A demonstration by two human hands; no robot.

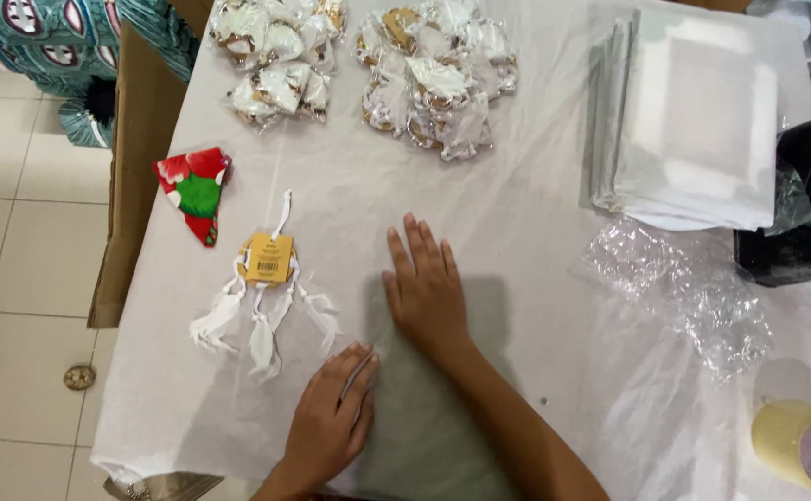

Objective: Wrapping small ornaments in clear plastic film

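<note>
My right hand (424, 289) lies flat, palm down, on a thin white sheet (517, 306) that covers the table. My left hand (331, 422) presses flat on the same sheet nearer the front edge, just below and to the left of the right one. Neither hand holds anything. Left of my right hand lies a small round ornament with white feathers and a yellow tag (266, 264). It touches neither hand.
A red and green cloth piece (197, 190) lies at the left edge. Two piles of clear-bagged ornaments (280, 51) (438, 79) sit at the back. A stack of white sheets (693, 121), a black dispenser (799, 204), crumpled clear film (693, 292) and a tape roll (804, 445) are on the right.
</note>
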